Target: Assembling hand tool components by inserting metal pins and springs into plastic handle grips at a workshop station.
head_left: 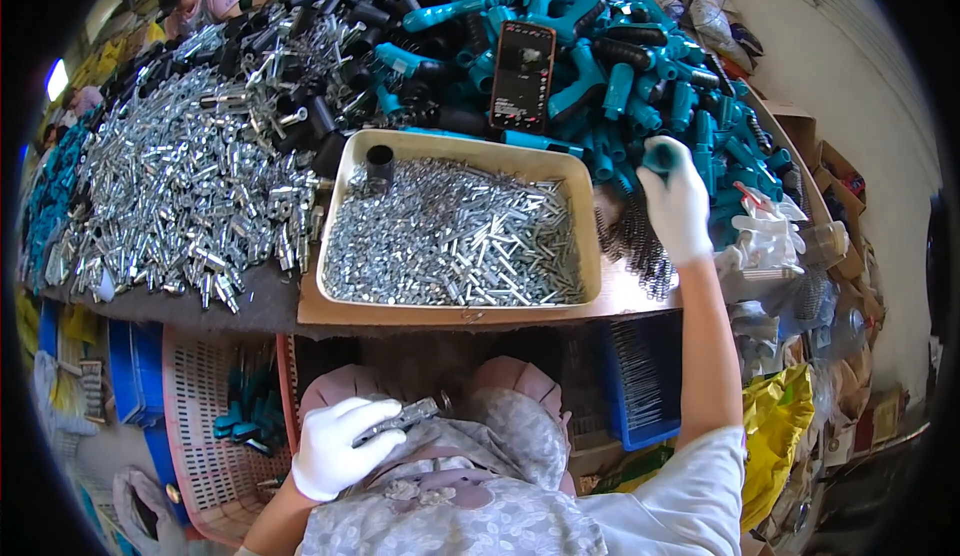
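My left hand [342,448], in a white glove, is above my lap with its fingers closed round a slim silvery metal shaft [408,415]. That piece lies sideways and points to the right. Stretched out over the table, my right hand [678,206], also gloved, closes on a teal plastic housing [660,159] with a round open end. Just beside it lies a heap of dark coil springs [632,239]. A cream tray [591,266] between my arms holds small metal pins, bits and a black cylinder [379,161].
Silvery metal parts [180,176] are piled at the left, teal housings [450,16] at the back. A phone [522,76] leans against the housings. Below the table are a pink basket [215,456] and a blue bin [645,386]. Another person [205,1] is at the far left.
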`<state>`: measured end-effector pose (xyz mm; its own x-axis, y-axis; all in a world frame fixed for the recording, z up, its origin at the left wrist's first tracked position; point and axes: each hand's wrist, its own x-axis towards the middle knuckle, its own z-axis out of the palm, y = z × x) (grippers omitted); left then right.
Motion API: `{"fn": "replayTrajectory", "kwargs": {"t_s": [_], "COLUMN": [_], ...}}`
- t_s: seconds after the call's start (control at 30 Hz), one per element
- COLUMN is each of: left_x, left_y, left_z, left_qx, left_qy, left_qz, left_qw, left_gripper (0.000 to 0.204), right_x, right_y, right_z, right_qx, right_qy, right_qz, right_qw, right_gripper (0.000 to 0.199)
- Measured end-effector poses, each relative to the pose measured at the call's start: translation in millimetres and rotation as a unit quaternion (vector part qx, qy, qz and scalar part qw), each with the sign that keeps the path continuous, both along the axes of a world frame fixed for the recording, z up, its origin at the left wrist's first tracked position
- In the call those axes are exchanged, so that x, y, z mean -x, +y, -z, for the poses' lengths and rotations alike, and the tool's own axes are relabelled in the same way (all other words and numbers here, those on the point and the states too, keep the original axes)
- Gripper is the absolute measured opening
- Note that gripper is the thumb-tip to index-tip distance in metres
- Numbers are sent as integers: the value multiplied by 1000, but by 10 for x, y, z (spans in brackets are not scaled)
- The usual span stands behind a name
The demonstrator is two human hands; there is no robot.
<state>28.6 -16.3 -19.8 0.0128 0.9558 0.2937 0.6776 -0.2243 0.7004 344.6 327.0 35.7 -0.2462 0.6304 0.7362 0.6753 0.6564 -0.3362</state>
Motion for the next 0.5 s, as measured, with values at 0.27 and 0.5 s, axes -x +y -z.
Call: {"fn": "replayTrajectory", "kwargs": {"t_s": [0.27, 0.5], "left_x": [41, 146], "left_y": [174, 133], "left_z": [-27, 18], "left_qx": [2, -18], "left_qy": [-44, -42], "left_qz": [24, 161], "left_qw": [999, 986], "left_gripper": [31, 30], "right_x": [301, 515], "right_y": [-1892, -1813], "right_z": [191, 269], "right_qx": [432, 530], "right_qy": [-127, -133], "right_qz": [-325, -410], "right_qw": [832, 730], "right_gripper": [53, 57]}}
